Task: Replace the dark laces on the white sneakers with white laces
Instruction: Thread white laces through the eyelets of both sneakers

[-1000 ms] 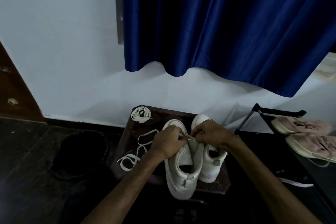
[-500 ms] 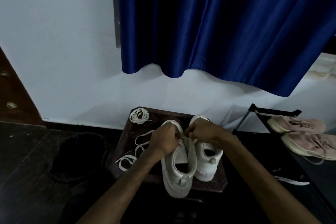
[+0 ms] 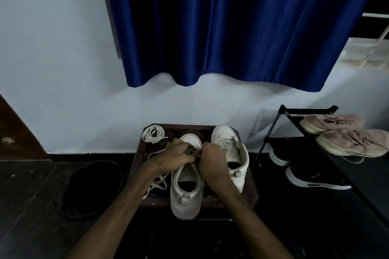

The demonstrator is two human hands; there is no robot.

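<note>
Right now you're working on the left sneaker (image 3: pixel 185 187), which sits heel toward you on the small dark table (image 3: pixel 250 195), heel hanging just over the near edge. Your left hand (image 3: pixel 174 156) and right hand (image 3: pixel 212 164) meet over its tongue, fingers curled and pinched together on something small at the eyelets, likely a lace end, though too dim and hidden to tell which lace. Both hands are closed, knuckles nearly touching, probably to keep the tip steady while feeding it through a hole.

The right sneaker (image 3: pixel 231 153) stands just beside, touching or nearly so, toe to the wall, with a white lace showing in its lower eyelets. A coiled white lace (image 3: pixel 152 133) waits at the table's far left corner, likely spare for later. A loose white lace (image 3: pixel 156 184) trails on the table's left side, running under your left forearm, so probably the one being threaded.

No dark laces clearly visible. To the right, a black shoe rack (image 3: pixel 305 111) holds pink sneakers (image 3: pixel 345 132) and black ones (image 3: pixel 315 178). A blue curtain (image 3: pixel 231 27) hangs behind, and a dark round bin (image 3: pixel 92 187) sits on the floor to the left.
</note>
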